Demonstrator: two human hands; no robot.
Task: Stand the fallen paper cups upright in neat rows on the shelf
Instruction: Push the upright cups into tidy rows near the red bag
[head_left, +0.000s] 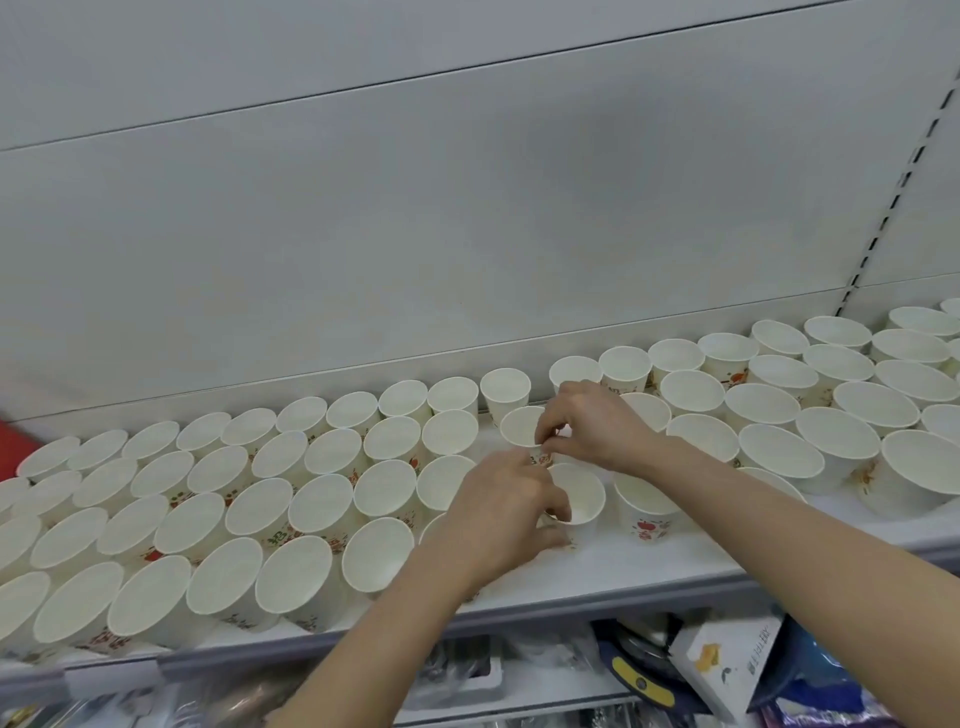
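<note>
1. Left block of cups (249, 499): upright, mouths up, rims touching or nearly so, in slanted rows from the back panel to the shelf lip. I see none lying on its side here.

2. Left hand (506, 501): fingers curled round the near cup (579, 499), thumb side over its rim, fingertips low on its wall. The cup stands upright in the gap between the two blocks.

3. Right hand (587, 423): thumb and forefinger pinch the rim of the mid cup (522, 426), just behind the near cup. It looks upright; its base is hidden by my hands.

4. Handling, my judgement: thin paper, very light, empty. The wall will dent under a squeeze; the rolled rim is the stiff part. Best hold is a light pinch at the rim, or fingers spread round the wall low down. A nudge would tip a neighbour, and rims could catch on each other.

5. Lone cup (644, 506), printed with red fruit: upright just right of the near cup, apart from the rows.

6. Right block (779, 410): upright, rows looser than on the left.

7. Shelf (623, 566): white, smooth, flat, probably slick for a paper base. Bare strip along the front here.

8. Room: grey back panel (467, 208) close behind the last row; slotted upright (893, 182) at right. Packaged goods (722, 665) below the shelf.
</note>
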